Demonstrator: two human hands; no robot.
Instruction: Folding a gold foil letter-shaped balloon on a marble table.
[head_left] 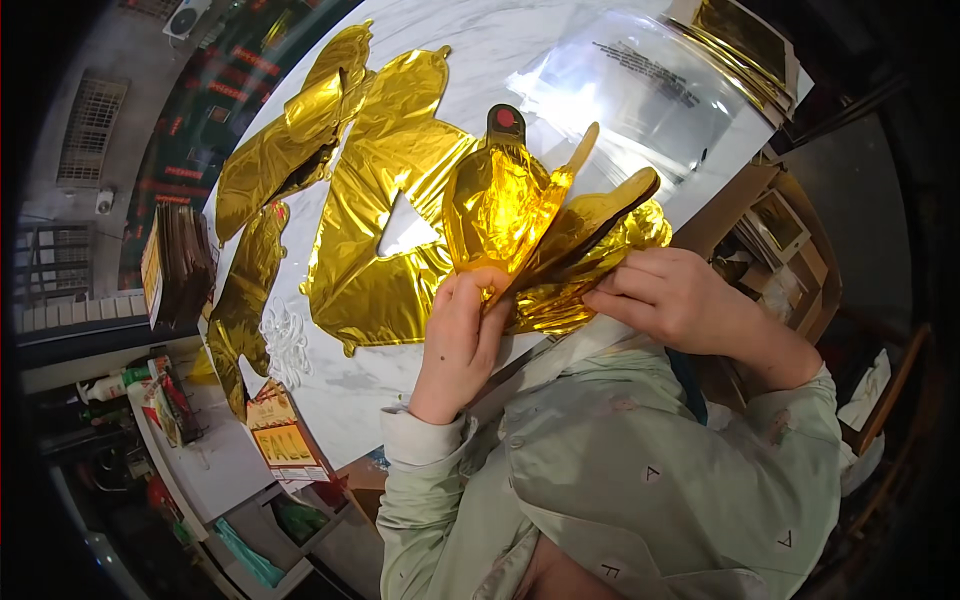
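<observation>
Visibly creased, shiny gold balloon (508, 208), pinched by left grip (461, 328) and right grip (668, 302)

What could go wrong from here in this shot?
Thin gold foil is pinched by both the left hand and the right hand, so it might crease or tear.

The flat foil shape with a triangular opening lies close beside it and could get dragged along.

The white string lies in a loose heap and may tangle.
</observation>
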